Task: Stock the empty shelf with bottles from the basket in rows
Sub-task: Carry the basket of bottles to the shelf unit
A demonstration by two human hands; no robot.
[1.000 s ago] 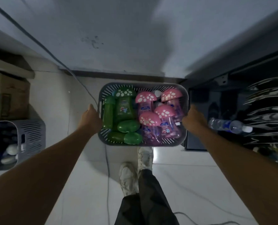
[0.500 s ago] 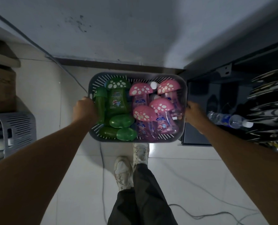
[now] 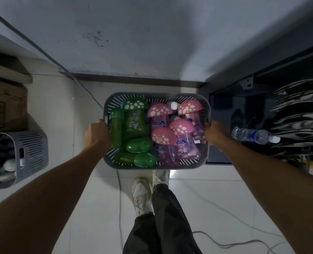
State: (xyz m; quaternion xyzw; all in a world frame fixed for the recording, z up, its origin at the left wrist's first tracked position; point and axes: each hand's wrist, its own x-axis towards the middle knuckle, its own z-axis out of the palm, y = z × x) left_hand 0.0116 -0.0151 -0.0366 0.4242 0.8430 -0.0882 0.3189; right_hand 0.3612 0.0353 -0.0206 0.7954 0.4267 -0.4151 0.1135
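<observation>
Basket (image 3: 188, 163) held above the floor (image 3: 89, 208), gripped at both short ends: left hand (image 3: 97, 132) curled round its left rim, right hand (image 3: 214, 132) curled round its right rim. Inside the basket, four pink bottles (image 3: 182, 129) toward the right hand; green bottles (image 3: 135, 118) toward the left, about five, overlapping too much to count surely.
</observation>
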